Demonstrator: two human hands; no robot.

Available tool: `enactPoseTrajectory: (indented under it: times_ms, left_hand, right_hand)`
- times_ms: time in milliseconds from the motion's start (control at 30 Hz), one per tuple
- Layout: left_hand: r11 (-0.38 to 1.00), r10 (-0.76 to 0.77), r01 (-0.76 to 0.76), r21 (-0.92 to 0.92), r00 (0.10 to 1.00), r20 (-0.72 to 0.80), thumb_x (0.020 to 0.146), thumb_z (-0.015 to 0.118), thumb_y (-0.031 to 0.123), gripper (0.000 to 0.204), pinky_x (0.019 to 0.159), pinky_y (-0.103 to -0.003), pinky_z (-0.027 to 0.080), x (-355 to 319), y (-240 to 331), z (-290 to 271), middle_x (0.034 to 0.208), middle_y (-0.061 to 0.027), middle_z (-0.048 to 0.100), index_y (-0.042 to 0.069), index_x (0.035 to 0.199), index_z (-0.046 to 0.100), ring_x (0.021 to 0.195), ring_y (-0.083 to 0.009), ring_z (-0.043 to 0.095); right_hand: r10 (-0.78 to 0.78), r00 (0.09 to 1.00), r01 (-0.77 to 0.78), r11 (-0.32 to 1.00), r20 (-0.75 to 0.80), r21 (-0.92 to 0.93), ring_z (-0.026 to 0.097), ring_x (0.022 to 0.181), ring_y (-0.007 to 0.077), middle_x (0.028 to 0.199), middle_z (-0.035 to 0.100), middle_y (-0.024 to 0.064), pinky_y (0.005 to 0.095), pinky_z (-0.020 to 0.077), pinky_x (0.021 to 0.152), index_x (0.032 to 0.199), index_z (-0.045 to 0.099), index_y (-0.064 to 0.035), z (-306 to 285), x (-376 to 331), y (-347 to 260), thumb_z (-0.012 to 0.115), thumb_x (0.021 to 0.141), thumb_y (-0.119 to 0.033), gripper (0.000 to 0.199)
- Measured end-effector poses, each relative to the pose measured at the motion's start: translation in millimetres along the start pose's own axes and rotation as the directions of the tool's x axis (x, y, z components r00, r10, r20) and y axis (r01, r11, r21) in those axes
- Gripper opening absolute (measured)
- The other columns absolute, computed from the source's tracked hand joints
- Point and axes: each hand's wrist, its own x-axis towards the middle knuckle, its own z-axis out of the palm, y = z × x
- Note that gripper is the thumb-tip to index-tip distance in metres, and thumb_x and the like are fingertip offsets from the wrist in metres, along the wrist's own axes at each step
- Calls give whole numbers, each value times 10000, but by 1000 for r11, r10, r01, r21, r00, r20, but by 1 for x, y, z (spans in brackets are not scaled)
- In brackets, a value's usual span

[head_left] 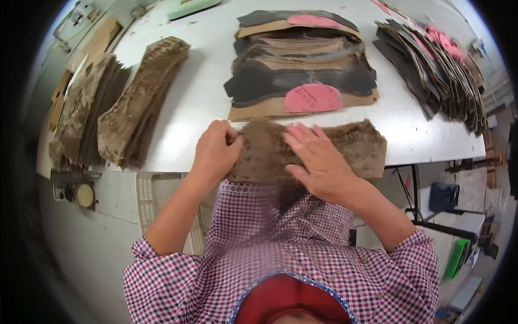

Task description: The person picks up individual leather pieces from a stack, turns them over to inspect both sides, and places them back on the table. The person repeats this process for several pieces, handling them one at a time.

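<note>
A brown furry fabric piece (353, 146) lies pile up along the table's near edge, with its lower side hanging slightly over in front of my apron. My left hand (218, 148) has its fingers curled, thumb and forefinger pinching the piece's left end. Flat on the middle of the fur rests my right hand (318, 159), fingers stretched out and palm down. Just beyond is a stack of cut pieces (302, 75), dark grey and tan, with a pink half-round patch (313, 99) on the nearest one.
Two piles of brown fur pieces (145, 97) (86, 113) stand on the white table's (199, 70) left side. At the right lies a fanned pile of dark pieces (431, 75) with pink patches. A pale green object (189, 6) sits at the far edge. Below stands a cream plastic crate (156, 197).
</note>
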Motion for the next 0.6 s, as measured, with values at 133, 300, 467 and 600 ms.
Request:
enactPoseTrajectory:
  times_ms: [133,300,467,600]
  left_hand:
    - [996,56,-53,77,998,-33,831,602,-4,114,607,-319,440,0,5,0,684,-99,559,-7,819,488,637,-178,516]
    - [868,353,-310,388,935,-42,816,578,-48,156,703,-399,458,-1,23,2,875,-172,559,11,942,508,805,-356,561]
    - [891,453,-449,-69,887,84,900,548,51,323,919,-387,456,-8,57,40,1173,-163,566,13,1219,521,1081,-352,550]
    - [794,539,-587,157,800,264,954,493,177,458,1107,-438,305,-6,49,54,1368,-171,477,39,1386,426,1295,-336,424]
  right_hand:
    - [-42,999,40,998,-33,-48,249,1419,294,1502,321,178,411,137,1178,1392,383,44,18,9,-12,486,944,-415,650]
    - [-54,997,53,999,-61,-7,195,1440,277,1513,302,180,404,89,1188,1410,351,59,24,8,-5,420,951,-488,717]
    - [-79,990,81,997,-119,11,215,1433,291,1509,311,180,410,90,1191,1410,342,68,26,8,-2,398,963,-470,701]
    - [-70,995,67,996,-69,-55,219,1434,268,1507,311,179,395,94,1193,1429,310,54,11,-14,28,396,966,-475,709]
